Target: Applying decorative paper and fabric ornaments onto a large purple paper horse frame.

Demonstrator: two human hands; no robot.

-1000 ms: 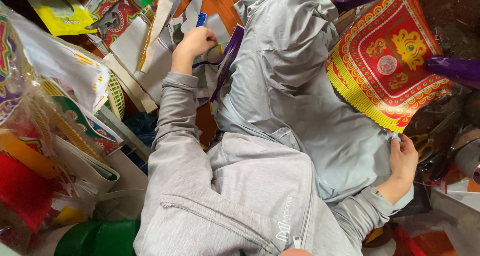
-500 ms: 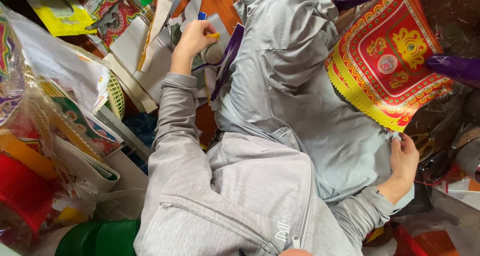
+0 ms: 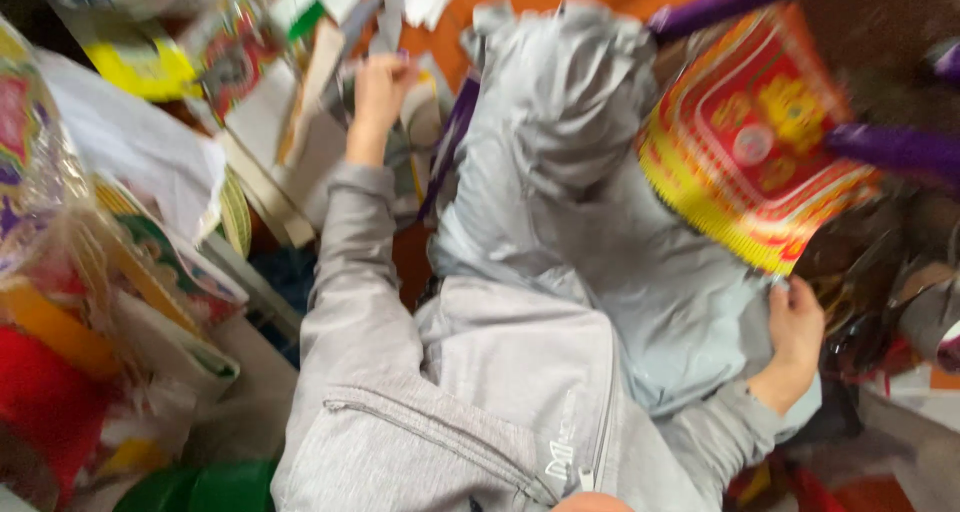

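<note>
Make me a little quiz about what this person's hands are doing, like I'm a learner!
1. True or false: the left hand reaches into the pile of paper scraps.
2. Which thing is the right hand nearest to?
A) a blue cup
B) the red and yellow patterned sheet
C) a metal spoon
3. Fill the gap: the sleeves are ____ in colour.

Key: 1 true; 2 B; 3 grey.
</note>
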